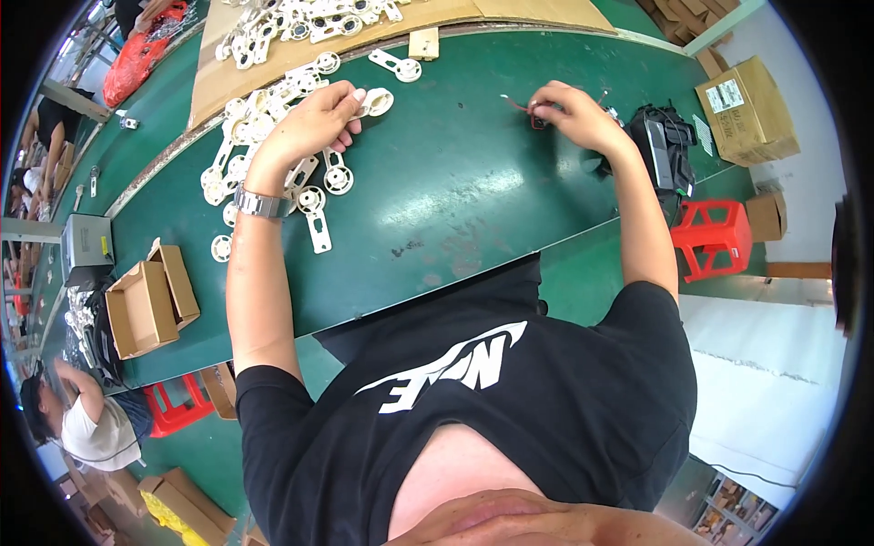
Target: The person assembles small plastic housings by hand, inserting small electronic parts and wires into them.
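My left hand, with a metal watch on its wrist, is closed on a white plastic part with a round cup-like end. Around and under that hand lies a loose pile of similar white parts, flat arms with ring ends. One white part lies apart, just beyond the hand. On the right, my right hand pinches a small dark piece with thin red wires, held low over the green table. Its fingers partly hide the piece, so its exact kind does not show.
More white parts lie on a cardboard sheet at the back. An open cardboard box sits at the left, a closed carton and black gear at the right. A red stool stands beside the table. Other people work at the far left.
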Available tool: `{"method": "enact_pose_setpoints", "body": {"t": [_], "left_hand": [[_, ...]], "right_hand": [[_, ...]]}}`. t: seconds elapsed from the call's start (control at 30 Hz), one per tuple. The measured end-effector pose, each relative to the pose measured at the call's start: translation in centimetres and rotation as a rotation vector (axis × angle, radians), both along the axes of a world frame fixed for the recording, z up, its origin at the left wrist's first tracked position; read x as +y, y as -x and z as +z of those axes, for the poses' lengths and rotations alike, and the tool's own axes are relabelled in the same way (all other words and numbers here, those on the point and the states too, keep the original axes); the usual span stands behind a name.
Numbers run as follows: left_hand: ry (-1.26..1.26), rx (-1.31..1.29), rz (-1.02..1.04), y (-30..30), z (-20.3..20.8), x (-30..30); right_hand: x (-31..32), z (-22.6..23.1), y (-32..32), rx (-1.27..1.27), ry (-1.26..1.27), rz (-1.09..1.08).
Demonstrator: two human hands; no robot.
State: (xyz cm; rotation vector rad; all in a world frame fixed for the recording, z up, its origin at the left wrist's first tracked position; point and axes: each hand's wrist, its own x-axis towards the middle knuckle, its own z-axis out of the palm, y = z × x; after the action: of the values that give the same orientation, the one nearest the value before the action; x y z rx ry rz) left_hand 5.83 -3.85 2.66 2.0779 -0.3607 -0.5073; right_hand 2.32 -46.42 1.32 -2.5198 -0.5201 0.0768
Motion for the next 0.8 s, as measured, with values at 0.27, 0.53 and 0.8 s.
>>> {"method": "enact_pose_setpoints", "body": {"t": [0.27,0.53,0.8], "left_hand": [[0.191,-0.005,0.075,-0.2,1.6,0.5],[0.26,-0.264,0.226,0.2,3.1,0.4],[0.172,-0.603,0.29,2.3,5.9,0.5]], "right_hand": [[-0.1,0.8,-1.3,-0.073,-0.215,-0.312],[9.5,6.3,-0.9,-0.181,-0.684,0.092],[17.5,9.7,-1.9,-0.575,-0.579,0.313]]}}
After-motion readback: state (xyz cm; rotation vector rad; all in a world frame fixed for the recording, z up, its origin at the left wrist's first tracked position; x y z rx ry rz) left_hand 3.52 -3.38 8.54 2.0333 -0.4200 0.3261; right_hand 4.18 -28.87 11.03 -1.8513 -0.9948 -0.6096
